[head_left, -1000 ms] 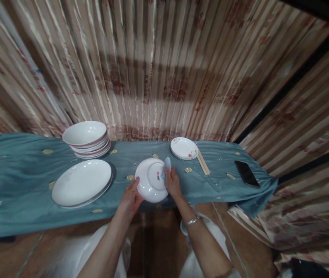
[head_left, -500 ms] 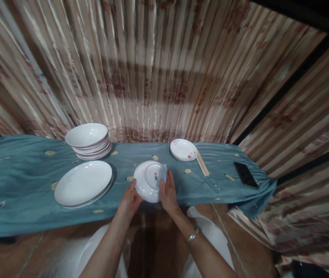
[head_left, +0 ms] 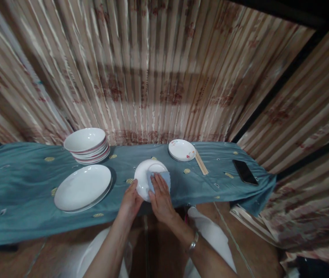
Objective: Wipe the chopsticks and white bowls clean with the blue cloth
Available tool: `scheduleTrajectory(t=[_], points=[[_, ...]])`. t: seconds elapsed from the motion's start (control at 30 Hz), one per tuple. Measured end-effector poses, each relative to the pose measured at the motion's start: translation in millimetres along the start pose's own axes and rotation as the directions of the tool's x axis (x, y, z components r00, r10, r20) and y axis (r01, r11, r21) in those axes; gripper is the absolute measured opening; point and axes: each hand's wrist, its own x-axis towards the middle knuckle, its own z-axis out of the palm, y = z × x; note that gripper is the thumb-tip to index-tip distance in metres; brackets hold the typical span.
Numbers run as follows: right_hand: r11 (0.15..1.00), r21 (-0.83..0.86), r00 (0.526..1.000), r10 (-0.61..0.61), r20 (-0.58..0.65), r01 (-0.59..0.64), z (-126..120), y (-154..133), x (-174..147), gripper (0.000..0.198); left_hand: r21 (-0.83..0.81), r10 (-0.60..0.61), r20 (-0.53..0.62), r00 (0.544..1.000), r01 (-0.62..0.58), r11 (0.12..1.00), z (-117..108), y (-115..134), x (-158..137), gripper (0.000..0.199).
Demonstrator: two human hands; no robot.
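Note:
A small white plate is held over the front edge of the table with its underside facing up. My left hand is closed on the plate's left rim, thumb on the near side. My right hand lies over a light-blue cloth and presses it against the plate's underside, covering the middle of the foot ring. The fingers of that hand point up and left, close together on the cloth.
On the teal tablecloth, a stack of bowls stands behind large oval plates at left. To the right are small flowered plates, wooden chopsticks and a black phone. A pleated curtain hangs behind.
My right hand has moved left with the cloth, from the plate's right rim onto the middle of its underside. The left hand keeps its hold on the left rim.

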Motion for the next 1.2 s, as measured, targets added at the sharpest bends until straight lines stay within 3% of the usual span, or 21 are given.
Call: scheduleTrajectory(t=[0.1,0.3,0.5,0.6,0.73,0.87,1.07,1.13,1.2], points=[[1.000,-0.004,1.000,-0.002,-0.011,0.002,-6.2,5.8,9.7,0.056,0.028,0.014,0.039,0.999,-0.015,0.999,5.5,0.1,-5.0,0.015],[0.994,0.028,0.988,0.104,-0.112,-0.101,-9.4,7.9,18.1,0.056,0.044,0.039,0.088,0.995,-0.043,0.998,12.8,-1.6,-12.1,0.017],[0.995,-0.055,0.992,-0.092,-0.087,0.087,-18.4,-11.3,29.6,0.057,0.083,0.067,0.135,0.989,-0.079,0.993,14.6,-7.5,-16.3,0.022],[0.995,-0.067,0.991,-0.077,-0.114,0.070,-30.0,-12.6,44.1,0.049,0.083,0.074,0.140,0.987,-0.086,0.993,17.9,-10.7,-18.9,0.022],[0.998,0.011,0.977,0.067,-0.202,-0.066,-44.5,1.8,61.0,0.042,0.091,0.059,0.150,0.987,-0.073,0.993,22.9,-12.7,-22.7,0.024],[0.962,0.223,0.942,0.213,-0.261,-0.156,-46.5,29.8,64.6,0.045,0.099,0.049,0.170,0.984,-0.066,0.993,24.8,-11.2,-25.6,0.027],[0.788,0.464,0.821,0.537,-0.194,-0.406,-26.1,58.0,47.0,0.054,0.080,0.085,0.100,0.991,-0.093,0.992,19.6,-10.3,-21.2,0.021],[0.730,0.495,0.777,0.609,-0.159,-0.471,-16.5,60.4,39.5,0.056,0.065,0.085,0.079,0.993,-0.090,0.994,16.0,-11.1,-17.0,0.021],[0.701,0.510,0.762,0.635,-0.126,-0.499,-7.3,60.4,32.6,0.059,0.057,0.065,0.054,0.996,-0.068,0.996,12.1,-11.8,-11.8,0.024]])
